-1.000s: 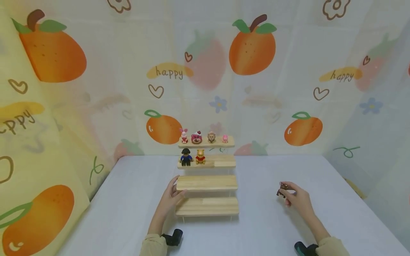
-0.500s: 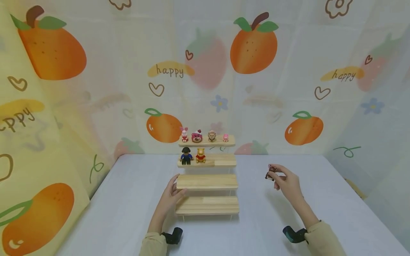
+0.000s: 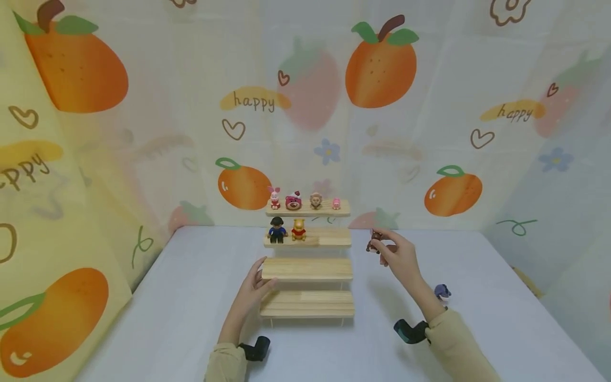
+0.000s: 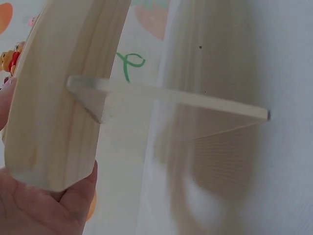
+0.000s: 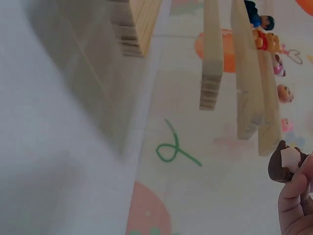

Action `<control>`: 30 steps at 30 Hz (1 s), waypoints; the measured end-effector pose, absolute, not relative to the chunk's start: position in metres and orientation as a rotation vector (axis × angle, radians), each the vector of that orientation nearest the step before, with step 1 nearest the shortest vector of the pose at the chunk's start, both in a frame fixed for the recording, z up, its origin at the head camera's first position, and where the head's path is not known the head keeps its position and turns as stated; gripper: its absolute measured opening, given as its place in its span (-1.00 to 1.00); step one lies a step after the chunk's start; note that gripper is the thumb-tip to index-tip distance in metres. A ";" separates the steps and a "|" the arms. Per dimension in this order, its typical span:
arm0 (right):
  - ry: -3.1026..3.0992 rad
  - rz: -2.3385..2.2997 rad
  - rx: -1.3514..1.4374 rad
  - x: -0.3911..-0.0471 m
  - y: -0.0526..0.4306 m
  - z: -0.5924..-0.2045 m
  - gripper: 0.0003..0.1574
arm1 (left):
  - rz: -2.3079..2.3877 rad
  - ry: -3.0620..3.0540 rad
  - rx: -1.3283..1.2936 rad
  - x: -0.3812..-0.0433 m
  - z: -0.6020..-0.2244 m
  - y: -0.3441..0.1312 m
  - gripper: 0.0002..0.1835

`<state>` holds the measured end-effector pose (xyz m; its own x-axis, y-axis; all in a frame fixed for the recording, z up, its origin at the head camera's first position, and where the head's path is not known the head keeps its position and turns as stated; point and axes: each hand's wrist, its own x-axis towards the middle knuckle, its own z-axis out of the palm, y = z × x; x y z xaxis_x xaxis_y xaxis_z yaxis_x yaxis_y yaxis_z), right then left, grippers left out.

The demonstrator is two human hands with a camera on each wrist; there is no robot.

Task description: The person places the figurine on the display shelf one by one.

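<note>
My left hand (image 3: 250, 291) grips the left end of the third board down on a four-tier wooden display shelf (image 3: 310, 269); in the left wrist view, fingers and palm wrap that board's end (image 4: 54, 122). Right of the second tier, above the table, my right hand (image 3: 402, 258) pinches a small dark brown figurine (image 3: 374, 242) between thumb and fingertips. The right wrist view shows its brown and pale parts (image 5: 281, 164), partly hidden by the fingers. On the second tier stand a doll in blue (image 3: 277, 231) and a yellow bear figurine in red (image 3: 298, 230).
The top tier (image 3: 307, 211) carries several figurines, among them a pink rabbit-eared one (image 3: 274, 198) and a pink bear head (image 3: 293, 201). A purple-blue figurine (image 3: 442, 292) lies on the white table (image 3: 186, 297) beside my right forearm. A fruit-printed cloth (image 3: 406, 138) hangs behind.
My right hand has moved left and farther back toward the shelf, carrying the brown figurine. The purple-blue figurine has come into view by the forearm. My left hand keeps its grip.
</note>
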<state>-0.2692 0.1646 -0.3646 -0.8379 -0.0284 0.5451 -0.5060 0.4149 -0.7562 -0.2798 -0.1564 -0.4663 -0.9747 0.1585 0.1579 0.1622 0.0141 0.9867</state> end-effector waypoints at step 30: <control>-2.215 1.583 0.610 -0.326 0.101 -0.372 -0.63 | -2.154 -2.267 -0.340 -0.268 -0.447 -0.153 -0.29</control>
<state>-0.3259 0.1006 -0.3724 -0.8463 -0.1408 0.5138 -0.5317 0.2830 -0.7982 -0.2683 -0.1526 -0.4465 -0.9766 0.1582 0.1453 0.1532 0.0388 0.9874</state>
